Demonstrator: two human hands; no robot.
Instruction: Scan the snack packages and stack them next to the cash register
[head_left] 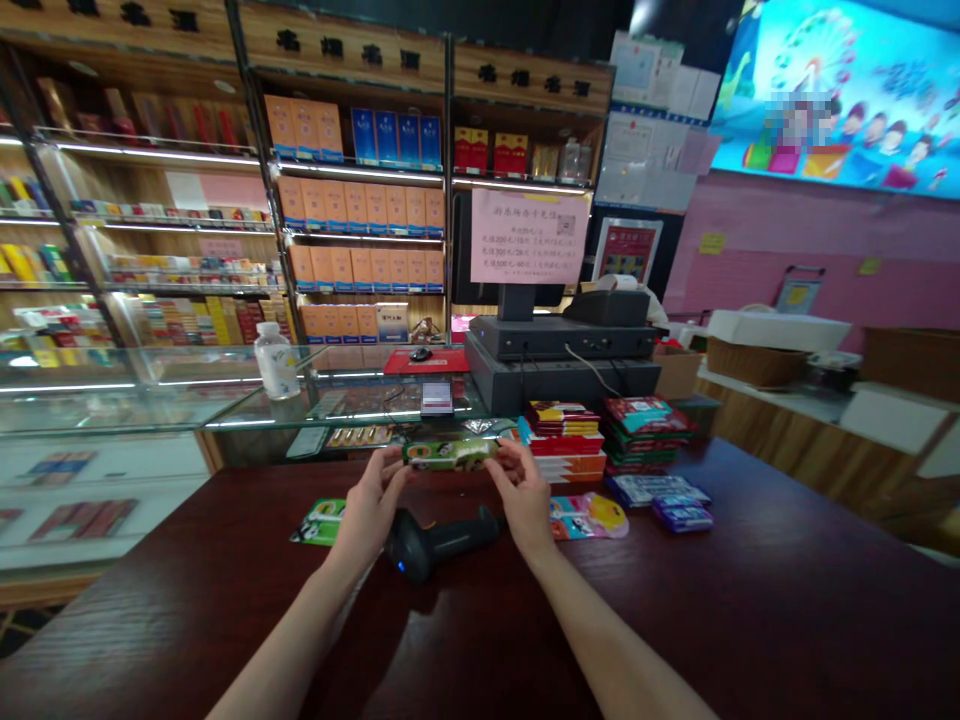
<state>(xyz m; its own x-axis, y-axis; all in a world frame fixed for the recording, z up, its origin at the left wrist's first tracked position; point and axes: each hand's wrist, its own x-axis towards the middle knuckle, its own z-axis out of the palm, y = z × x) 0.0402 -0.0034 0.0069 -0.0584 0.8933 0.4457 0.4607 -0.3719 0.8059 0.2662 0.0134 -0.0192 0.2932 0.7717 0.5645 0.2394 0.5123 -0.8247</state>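
Observation:
Both of my hands hold a long green snack packet point(452, 454) by its two ends, raised above the dark wooden counter point(480, 640). My left hand point(373, 500) is closed on the left end and my right hand point(525, 490) on the right end. Under the packet lies a black barcode scanner point(442, 545) with a blue light on its head. A green packaged item point(319, 522) rests by my left wrist, partly hidden. Beside my right wrist is a colourful pink and blue packet point(589, 516) with a yellow round part.
Stacked red and orange boxes point(562, 450) and a pile of red and green packets point(646, 435) stand at the back right, with purple packets point(681, 513) before them. Behind are a cash register point(562, 365), a glass showcase point(360, 405) and a plastic bottle point(276, 362).

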